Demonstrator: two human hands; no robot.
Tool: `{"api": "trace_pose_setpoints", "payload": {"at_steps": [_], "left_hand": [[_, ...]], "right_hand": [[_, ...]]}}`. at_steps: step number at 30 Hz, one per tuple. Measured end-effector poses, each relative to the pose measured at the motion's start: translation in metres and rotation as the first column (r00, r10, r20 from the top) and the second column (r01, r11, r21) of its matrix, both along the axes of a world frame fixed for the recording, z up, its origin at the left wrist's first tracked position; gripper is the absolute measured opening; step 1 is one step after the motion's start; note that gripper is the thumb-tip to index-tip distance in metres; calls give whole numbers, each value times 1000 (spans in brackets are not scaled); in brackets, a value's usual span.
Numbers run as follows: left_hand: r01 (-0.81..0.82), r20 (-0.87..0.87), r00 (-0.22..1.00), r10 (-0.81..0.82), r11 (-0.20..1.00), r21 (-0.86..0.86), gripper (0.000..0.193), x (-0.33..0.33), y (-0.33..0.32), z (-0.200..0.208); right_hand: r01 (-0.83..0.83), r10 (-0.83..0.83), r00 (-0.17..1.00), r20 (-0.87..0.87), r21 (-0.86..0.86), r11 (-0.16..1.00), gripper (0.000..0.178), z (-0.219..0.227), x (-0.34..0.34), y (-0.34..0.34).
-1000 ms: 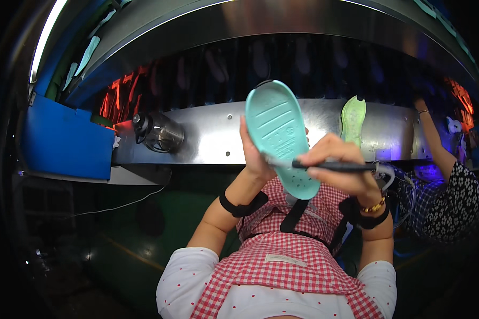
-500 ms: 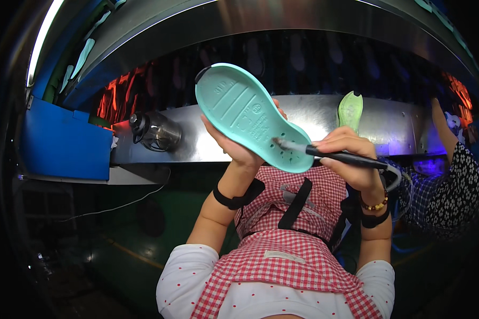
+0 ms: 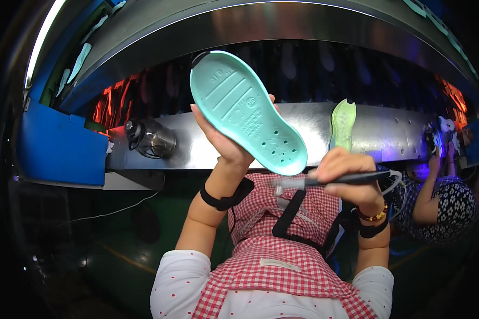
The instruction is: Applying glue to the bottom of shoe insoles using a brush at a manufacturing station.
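My left hand (image 3: 222, 139) is closed around a turquoise shoe sole (image 3: 234, 101), gripping it from below and behind. The sole is tilted, its moulded inner face toward me, with a dark patch at its upper left end and small holes near the lower right end. My right hand (image 3: 350, 178) grips a brush (image 3: 351, 178) by its black handle. A pale tube runs from the handle's rear end. The brush's tip is blurred by motion and lies just below the sole's lower end, apart from it.
A light green sole (image 3: 344, 123) lies on the metal ledge (image 3: 303, 119). On its left stands a dark see-through bottle (image 3: 151, 139), beside a blue panel (image 3: 64, 143). More soles show dimly in the dark machine opening. A co-worker (image 3: 442, 204) is at the right.
The brush has come off the sole's holed area and moved down below its edge. The sole has shifted slightly up and left. At the right, the co-worker's arm has moved lower.
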State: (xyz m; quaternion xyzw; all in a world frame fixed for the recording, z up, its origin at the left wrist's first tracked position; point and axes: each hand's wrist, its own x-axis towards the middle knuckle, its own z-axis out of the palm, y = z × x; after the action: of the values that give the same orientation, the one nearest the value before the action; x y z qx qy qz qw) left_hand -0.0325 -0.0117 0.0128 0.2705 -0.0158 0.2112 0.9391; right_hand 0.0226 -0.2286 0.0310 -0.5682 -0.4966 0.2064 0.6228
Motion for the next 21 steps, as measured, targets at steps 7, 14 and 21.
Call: {"api": "trace_pose_setpoints", "payload": {"at_steps": [7,14,21], "left_hand": [[56,47,997,-58,997,44,91,-6,2,7],[73,76,994,-79,995,74,90,-7,4,8],[97,-16,995,-98,991,-91,86,0,-4,24]], "right_hand": [[-39,39,999,29,-9,999,23,-6,-5,5],[-40,37,996,-86,-33,999,23,-18,-4,7],[44,32,789,-613,108,993,21,-23,6,13]]}}
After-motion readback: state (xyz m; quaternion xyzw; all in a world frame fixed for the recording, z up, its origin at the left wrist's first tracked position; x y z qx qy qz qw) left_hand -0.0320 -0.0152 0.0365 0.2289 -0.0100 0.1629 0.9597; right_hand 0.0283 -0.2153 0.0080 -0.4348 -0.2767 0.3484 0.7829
